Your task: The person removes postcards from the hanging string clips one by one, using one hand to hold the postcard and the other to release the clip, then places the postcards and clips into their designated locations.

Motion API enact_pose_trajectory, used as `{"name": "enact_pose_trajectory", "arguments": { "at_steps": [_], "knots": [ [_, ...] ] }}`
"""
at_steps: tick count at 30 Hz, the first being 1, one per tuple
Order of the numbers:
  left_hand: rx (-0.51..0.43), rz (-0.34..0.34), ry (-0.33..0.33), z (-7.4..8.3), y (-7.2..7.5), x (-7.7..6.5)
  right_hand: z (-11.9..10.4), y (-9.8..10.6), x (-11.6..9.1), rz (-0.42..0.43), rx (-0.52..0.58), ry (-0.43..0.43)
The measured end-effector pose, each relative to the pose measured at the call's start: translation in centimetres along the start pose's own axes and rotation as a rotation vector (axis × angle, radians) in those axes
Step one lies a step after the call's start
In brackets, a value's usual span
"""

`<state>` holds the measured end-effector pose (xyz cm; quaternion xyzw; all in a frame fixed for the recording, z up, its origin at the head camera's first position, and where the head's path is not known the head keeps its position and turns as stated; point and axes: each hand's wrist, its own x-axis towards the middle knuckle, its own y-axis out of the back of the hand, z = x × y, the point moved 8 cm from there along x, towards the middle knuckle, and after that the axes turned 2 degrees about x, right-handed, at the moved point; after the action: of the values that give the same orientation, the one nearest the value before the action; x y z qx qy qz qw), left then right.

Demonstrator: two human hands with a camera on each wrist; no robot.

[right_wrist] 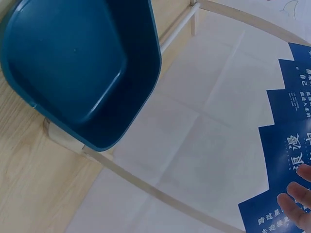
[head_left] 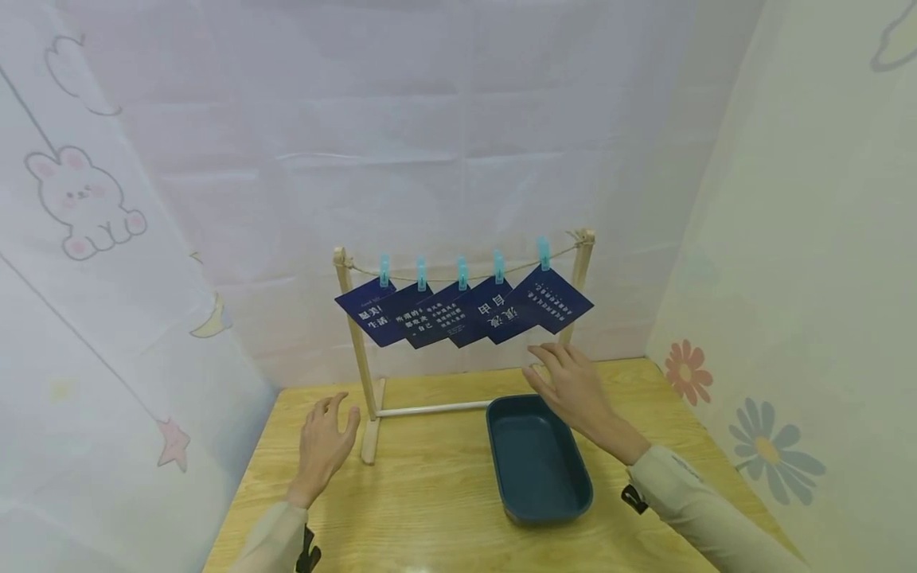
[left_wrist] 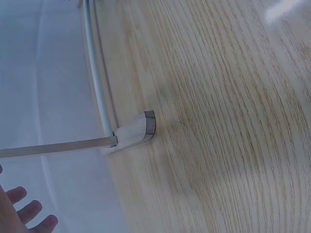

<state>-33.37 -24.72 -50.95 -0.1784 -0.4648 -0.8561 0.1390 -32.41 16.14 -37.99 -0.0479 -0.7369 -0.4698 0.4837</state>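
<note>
Several dark blue cards [head_left: 555, 298] with white writing hang in an overlapping row. Light blue clothespins [head_left: 544, 253] clip them by their corners to a string [head_left: 440, 279] on a wooden stand [head_left: 360, 342]. My right hand [head_left: 576, 390] is raised just below the rightmost card, over the far right side of a dark blue tub [head_left: 533, 469]. Its fingers [right_wrist: 300, 194] overlap the cards in the right wrist view and hold nothing. Beside the stand's left post, my left hand [head_left: 325, 442] hovers with fingers loosely spread, holding nothing.
Wooden table [head_left: 423, 501] lies under everything. A white crossbar [head_left: 433, 409] joins the stand's feet, the left foot [left_wrist: 133, 133] reaching forward. Pale printed sheets [head_left: 458, 119] form walls behind and at both sides. The tub stands before the stand's right half.
</note>
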Motion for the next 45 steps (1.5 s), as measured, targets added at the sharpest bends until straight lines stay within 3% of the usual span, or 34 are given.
{"name": "enact_pose_trajectory", "arguments": {
  "at_steps": [15, 20, 27, 37, 45],
  "knots": [
    [-0.168, -0.039, 0.088, 1.8, -1.4, 1.1, -2.7, -1.8, 2.2, -0.007, 0.039, 0.028],
    [-0.203, -0.051, 0.097, 2.1, -1.5, 1.2, -3.7, -2.1, 3.0, 0.027, 0.067, 0.065],
    [-0.213, 0.008, 0.062, 2.8, -1.0, 1.7, -4.7, -1.8, 4.6, 0.079, 0.060, 0.117],
    [-0.242, 0.046, 0.049, 3.5, -0.5, 2.9, -6.3, -1.5, 6.7, 0.041, -0.001, 0.185],
    [-0.289, 0.077, 0.021, 5.7, -0.3, 3.5, -7.8, -1.4, 8.3, 0.032, -0.025, 0.237]
  ]
}}
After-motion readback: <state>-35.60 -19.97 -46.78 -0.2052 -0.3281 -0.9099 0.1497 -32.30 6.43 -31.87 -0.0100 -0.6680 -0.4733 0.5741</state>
